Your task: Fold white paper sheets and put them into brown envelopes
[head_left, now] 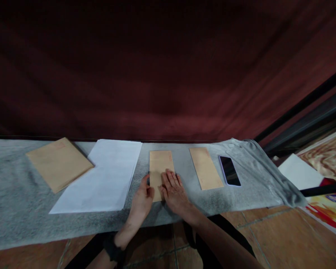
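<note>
A brown paper envelope (161, 160) lies upright on the grey cloth in front of me, with small red print near its top right. My left hand (141, 200) is at its left edge, thumb and curled fingers closed on that edge. Flat across the lower right part of the same envelope rests my right hand (174, 190), fingers stretched out. To the right lies a second brown envelope (206, 168), slightly turned and untouched. Part of the middle envelope is hidden under my right hand.
A stack of white paper sheets (106, 175) lies on the left, partly under a pile of brown envelopes (60, 162). A phone (230, 171) with a dark screen sits at the right. Grey cloth (254, 179) covers the narrow table; a dark red curtain (156, 74) hangs behind.
</note>
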`<act>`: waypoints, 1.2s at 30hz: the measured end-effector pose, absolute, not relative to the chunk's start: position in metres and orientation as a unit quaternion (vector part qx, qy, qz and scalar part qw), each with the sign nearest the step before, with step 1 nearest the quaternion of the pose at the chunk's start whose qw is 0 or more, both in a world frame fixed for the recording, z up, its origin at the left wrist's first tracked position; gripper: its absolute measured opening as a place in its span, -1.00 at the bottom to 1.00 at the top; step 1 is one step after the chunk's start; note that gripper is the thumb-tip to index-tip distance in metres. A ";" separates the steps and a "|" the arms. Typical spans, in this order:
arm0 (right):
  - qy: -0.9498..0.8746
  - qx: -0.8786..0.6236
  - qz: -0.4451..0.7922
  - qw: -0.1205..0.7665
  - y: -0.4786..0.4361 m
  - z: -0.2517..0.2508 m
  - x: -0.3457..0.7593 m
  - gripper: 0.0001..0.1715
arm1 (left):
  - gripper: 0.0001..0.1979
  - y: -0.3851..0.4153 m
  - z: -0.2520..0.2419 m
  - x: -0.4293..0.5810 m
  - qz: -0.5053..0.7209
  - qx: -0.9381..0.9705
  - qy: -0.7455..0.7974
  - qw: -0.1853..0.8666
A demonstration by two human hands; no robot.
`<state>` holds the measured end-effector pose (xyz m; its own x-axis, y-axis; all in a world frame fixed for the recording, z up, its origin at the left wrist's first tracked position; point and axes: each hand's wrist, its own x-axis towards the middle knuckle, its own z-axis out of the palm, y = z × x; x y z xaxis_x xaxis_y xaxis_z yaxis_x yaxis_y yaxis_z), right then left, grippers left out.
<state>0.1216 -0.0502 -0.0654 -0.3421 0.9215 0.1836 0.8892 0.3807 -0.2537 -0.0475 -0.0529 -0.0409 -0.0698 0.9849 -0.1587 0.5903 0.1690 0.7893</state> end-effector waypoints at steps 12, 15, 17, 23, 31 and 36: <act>-0.843 -0.520 0.018 0.134 -0.052 -0.072 0.122 -0.31 | -0.44 -0.048 -0.063 -0.026 0.228 0.814 0.527 0.086; -0.841 -0.525 0.020 0.130 -0.060 -0.078 0.118 -0.32 | -0.41 -0.039 -0.074 -0.024 0.204 0.828 0.511 0.104; -0.847 -0.514 0.032 0.133 -0.067 -0.081 0.114 -0.32 | -0.42 -0.030 -0.077 -0.023 0.190 0.832 0.509 0.110; -0.852 -0.491 0.089 0.158 -0.076 -0.072 0.112 -0.37 | -0.43 0.013 -0.076 -0.005 0.139 0.850 0.499 0.098; -0.865 -0.460 0.088 0.180 -0.082 -0.073 0.114 -0.22 | -0.43 0.065 -0.065 0.019 0.116 0.829 0.543 0.069; -0.888 -0.405 0.140 0.168 -0.071 -0.054 0.126 -0.37 | -0.42 0.071 -0.061 0.015 0.101 0.833 0.539 0.078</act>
<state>0.1257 -0.0711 -0.0543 -0.6159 0.7659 0.1844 0.6718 0.6329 -0.3848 0.0148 0.0712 -0.0611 0.3986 0.9134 0.0833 0.8819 -0.4066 0.2385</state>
